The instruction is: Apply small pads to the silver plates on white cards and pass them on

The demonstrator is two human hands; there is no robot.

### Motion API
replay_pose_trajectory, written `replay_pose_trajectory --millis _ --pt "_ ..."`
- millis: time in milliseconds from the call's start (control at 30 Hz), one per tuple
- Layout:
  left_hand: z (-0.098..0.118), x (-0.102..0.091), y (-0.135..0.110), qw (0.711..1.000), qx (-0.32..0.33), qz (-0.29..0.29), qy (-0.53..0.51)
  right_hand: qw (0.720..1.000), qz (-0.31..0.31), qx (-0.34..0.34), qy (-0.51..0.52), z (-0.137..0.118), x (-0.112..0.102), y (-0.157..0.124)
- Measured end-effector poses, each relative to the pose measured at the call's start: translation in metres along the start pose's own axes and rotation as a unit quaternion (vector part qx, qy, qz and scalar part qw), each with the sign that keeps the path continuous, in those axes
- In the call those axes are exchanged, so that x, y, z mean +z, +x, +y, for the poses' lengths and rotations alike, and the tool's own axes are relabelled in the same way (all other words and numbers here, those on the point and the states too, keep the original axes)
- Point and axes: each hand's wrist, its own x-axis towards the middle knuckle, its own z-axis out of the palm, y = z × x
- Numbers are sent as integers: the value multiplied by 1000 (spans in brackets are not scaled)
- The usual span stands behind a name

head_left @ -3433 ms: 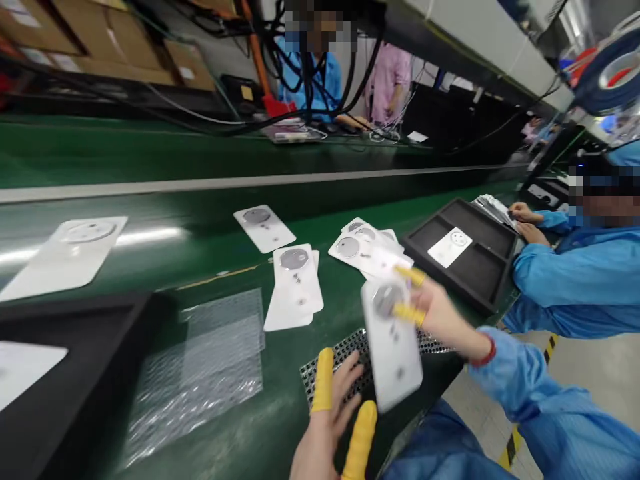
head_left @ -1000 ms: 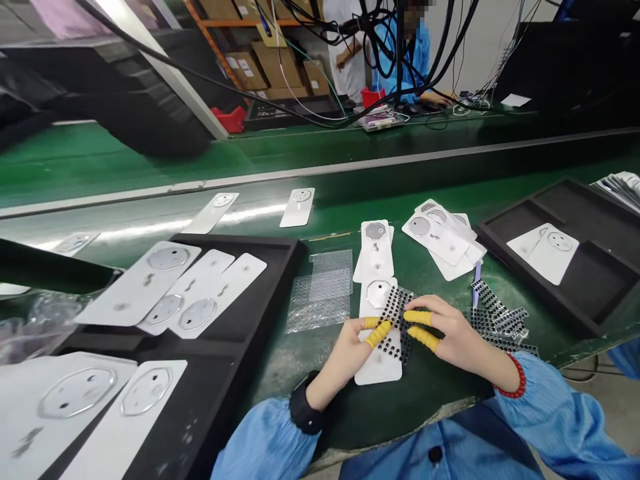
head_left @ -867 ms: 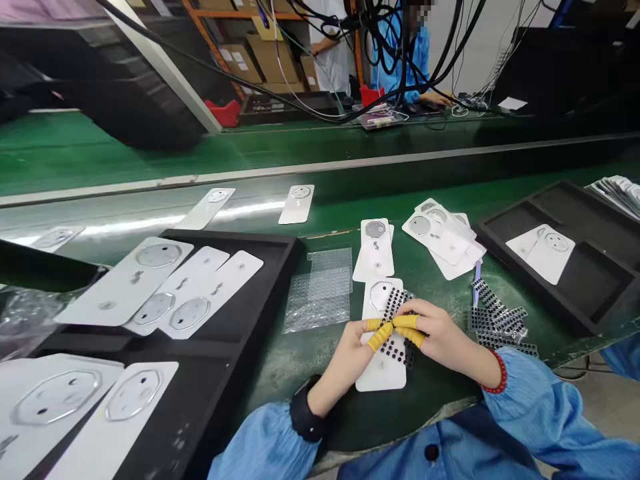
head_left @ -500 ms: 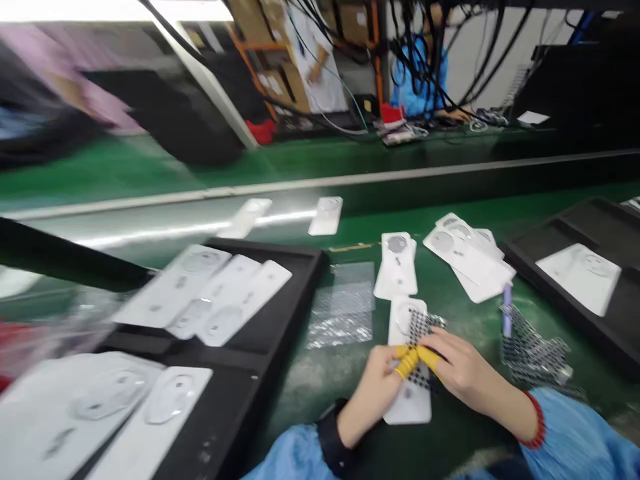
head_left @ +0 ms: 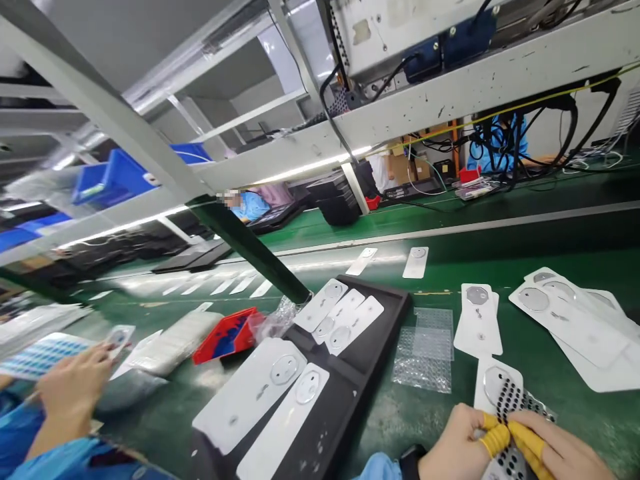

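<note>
Currently your left hand point(head_left: 457, 443) and right hand point(head_left: 555, 450) pinch a black-dotted sheet point(head_left: 523, 407) between yellow-capped fingertips point(head_left: 495, 440), over a white rectangular card point(head_left: 493, 383). The card's round window remains uncovered; more white cards point(head_left: 565, 320) lie beyond it.

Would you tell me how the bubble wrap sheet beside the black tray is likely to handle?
The bubble wrap sheet will probably feel very light and floppy, as it looks thin and the green belt shows through it. Lying flat and loose, it may slide when pushed. Gentle handling seems unlikely to damage it.
</note>
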Motion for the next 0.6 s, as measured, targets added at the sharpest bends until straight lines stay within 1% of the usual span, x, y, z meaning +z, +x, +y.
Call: replay_pose_trajectory --millis 100,167,233,300,367,433,500,567,600 --pt "1 -4 -2 999 27 -39 16 994 -55 73 63 -13 -18 19" --pt "3 -7 -3 997 42 -61 30 984 -79 124 103 -22 -24 28" --pt "6 -8 -3 995 50 -69 45 976 -89 148 132 -28 -25 32" --pt "11 -8 -3 995 48 -72 56 973 -87 164 140 -31 -23 33" --pt "17 -9 -4 995 36 -77 56 970 -81 184 139 -33 -23 32" --pt "21 -15 -6 996 14 -80 49 966 -91 196 139 -34 -25 32" --pt "22 -26 -11 997 -16 -62 47 964 -123 191 136 -35 -31 31" --pt "21 -40 -20 998 -34 0 53 958 -159 189 145 -35 -40 33" --pt "21 -45 -27 997 -30 45 56 952 -168 201 161 -34 -45 35"
